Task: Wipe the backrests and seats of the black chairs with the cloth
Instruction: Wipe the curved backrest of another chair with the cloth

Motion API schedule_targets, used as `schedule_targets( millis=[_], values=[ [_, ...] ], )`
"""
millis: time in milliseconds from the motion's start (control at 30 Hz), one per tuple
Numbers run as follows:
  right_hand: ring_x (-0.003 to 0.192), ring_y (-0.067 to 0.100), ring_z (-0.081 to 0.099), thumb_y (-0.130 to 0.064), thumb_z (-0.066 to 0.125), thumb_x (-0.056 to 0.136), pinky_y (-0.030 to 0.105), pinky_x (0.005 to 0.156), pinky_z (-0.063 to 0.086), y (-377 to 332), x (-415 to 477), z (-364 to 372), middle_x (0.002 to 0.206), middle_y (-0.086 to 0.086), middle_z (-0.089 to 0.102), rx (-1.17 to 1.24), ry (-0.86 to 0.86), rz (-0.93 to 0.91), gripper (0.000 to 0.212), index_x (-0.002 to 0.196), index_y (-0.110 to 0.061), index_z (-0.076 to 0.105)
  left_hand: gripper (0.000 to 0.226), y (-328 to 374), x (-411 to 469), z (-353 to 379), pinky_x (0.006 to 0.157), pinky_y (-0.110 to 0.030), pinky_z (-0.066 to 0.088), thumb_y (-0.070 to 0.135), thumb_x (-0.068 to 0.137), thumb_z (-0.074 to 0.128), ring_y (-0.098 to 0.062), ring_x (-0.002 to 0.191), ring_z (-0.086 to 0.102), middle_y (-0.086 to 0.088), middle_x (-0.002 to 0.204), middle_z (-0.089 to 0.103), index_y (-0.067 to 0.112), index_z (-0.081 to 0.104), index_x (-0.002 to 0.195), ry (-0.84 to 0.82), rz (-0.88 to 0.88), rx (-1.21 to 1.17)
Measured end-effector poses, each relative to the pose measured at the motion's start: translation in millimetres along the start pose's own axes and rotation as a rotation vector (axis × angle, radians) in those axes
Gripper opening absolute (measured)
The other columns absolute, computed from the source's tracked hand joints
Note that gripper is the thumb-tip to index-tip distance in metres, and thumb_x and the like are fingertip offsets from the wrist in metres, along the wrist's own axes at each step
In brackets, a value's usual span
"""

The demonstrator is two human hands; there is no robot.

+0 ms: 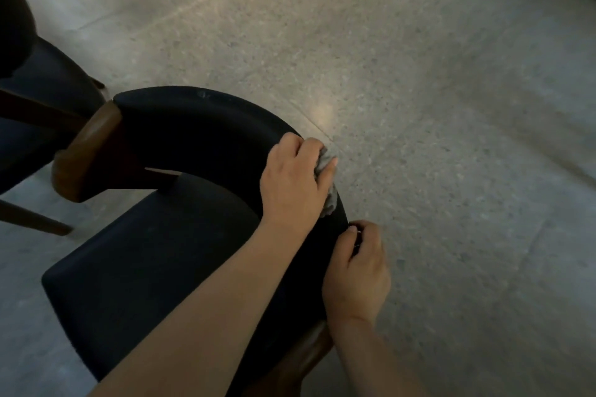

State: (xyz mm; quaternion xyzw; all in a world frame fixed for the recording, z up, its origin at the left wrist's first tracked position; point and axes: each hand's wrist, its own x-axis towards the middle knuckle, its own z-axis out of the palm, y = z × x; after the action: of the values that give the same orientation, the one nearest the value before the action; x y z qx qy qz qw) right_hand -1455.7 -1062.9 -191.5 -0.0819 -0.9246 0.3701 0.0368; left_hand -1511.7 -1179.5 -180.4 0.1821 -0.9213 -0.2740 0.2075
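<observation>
Now left hand (293,180) holds cloth (331,200) on backrest (193,119) right hand (358,277) grips.

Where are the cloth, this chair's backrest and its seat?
cloth (330,200): head view, grey lower fold.
backrest (200,119): head view, curved black top.
seat (145,255): head view, cushion's middle.

Two black chairs: near chair (145,251), far chair (38,100). One cloth (325,167). Two hands: left hand (293,177), right hand (358,271).
</observation>
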Motion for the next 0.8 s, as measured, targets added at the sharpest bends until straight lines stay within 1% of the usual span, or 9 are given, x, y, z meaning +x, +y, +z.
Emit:
schedule_targets(
  millis=[67,200,300,367,467,533,600,667,800],
  values=[
    [0.064,-0.011,0.041,-0.032,0.037,0.093,0.011,0.053,0.021,1,0,0,0.072,-0.021,0.041,0.011,0.001,-0.017,0.027,0.095,-0.018,0.059,0.028,-4,0,-1,0.066,-0.028,0.045,0.04,0.093,0.058,-0.015,0.08,0.051,-0.004,0.097,0.053,0.014,0.06,0.103,0.04,-0.047,-0.026],
    [0.063,-0.01,0.04,-0.03,0.039,0.094,0.011,0.054,0.023,2,0,2,0.075,-0.017,0.046,0.013,0.02,-0.043,0.026,0.095,-0.017,0.06,0.033,-11,-10,2,0.07,-0.031,0.047,0.043,0.095,0.046,-0.015,0.083,0.052,0.002,0.101,0.045,0.014,0.054,0.109,0.065,-0.247,-0.141],
    [0.063,-0.009,0.042,-0.035,0.034,0.094,0.01,0.054,0.024,3,-1,3,0.077,-0.017,0.047,0.022,0.032,-0.051,0.031,0.095,-0.018,0.06,0.027,-20,-22,4,0.074,-0.04,0.052,0.039,0.099,0.042,-0.015,0.086,0.052,0.002,0.104,0.044,0.015,0.051,0.108,0.088,-0.441,-0.238],
    [0.065,-0.009,0.044,-0.035,0.034,0.094,0.01,0.055,0.025,3,-1,3,0.077,-0.019,0.046,0.022,0.025,-0.056,0.029,0.095,-0.019,0.059,0.021,-25,-30,1,0.076,-0.039,0.051,0.033,0.101,0.043,-0.008,0.084,0.049,0.002,0.103,0.045,0.015,0.051,0.105,0.147,-0.499,-0.259],
    [0.064,-0.008,0.043,-0.03,0.039,0.095,0.01,0.055,0.024,4,0,3,0.077,-0.019,0.045,0.017,0.022,-0.049,0.023,0.095,-0.018,0.059,0.02,-18,-32,-5,0.072,-0.028,0.048,0.037,0.099,0.044,-0.005,0.084,0.047,0.005,0.102,0.044,0.018,0.05,0.101,0.2,-0.403,-0.284],
    [0.062,-0.004,0.042,-0.028,0.039,0.095,0.01,0.055,0.024,6,0,4,0.078,-0.016,0.047,0.007,0.012,-0.042,0.023,0.096,-0.017,0.059,0.028,-8,-30,0,0.075,-0.024,0.044,0.046,0.095,0.046,-0.01,0.091,0.048,0.005,0.106,0.043,0.02,0.051,0.105,0.132,-0.305,-0.241],
    [0.064,0.001,0.044,-0.025,0.041,0.098,0.012,0.054,0.025,7,0,4,0.08,-0.013,0.051,-0.005,0.006,-0.034,0.021,0.098,-0.015,0.06,0.035,-6,-30,9,0.078,-0.026,0.042,0.048,0.093,0.046,-0.014,0.096,0.047,0.001,0.108,0.044,0.018,0.053,0.109,0.074,-0.269,-0.191],
    [0.065,0.001,0.046,-0.023,0.043,0.099,0.013,0.054,0.027,6,0,3,0.079,-0.012,0.052,-0.008,-0.001,-0.03,0.019,0.098,-0.015,0.06,0.037,-11,-30,15,0.077,-0.028,0.043,0.049,0.094,0.042,-0.015,0.094,0.048,0.0,0.106,0.046,0.016,0.053,0.107,0.084,-0.268,-0.169],
    [0.064,-0.005,0.046,-0.025,0.041,0.098,0.014,0.053,0.026,3,0,2,0.078,-0.011,0.053,-0.013,-0.001,-0.027,0.021,0.098,-0.016,0.06,0.044,-24,-32,24,0.072,-0.038,0.047,0.05,0.095,0.034,-0.02,0.085,0.051,-0.001,0.1,0.046,0.011,0.054,0.099,0.127,-0.367,-0.256]
  ],
)
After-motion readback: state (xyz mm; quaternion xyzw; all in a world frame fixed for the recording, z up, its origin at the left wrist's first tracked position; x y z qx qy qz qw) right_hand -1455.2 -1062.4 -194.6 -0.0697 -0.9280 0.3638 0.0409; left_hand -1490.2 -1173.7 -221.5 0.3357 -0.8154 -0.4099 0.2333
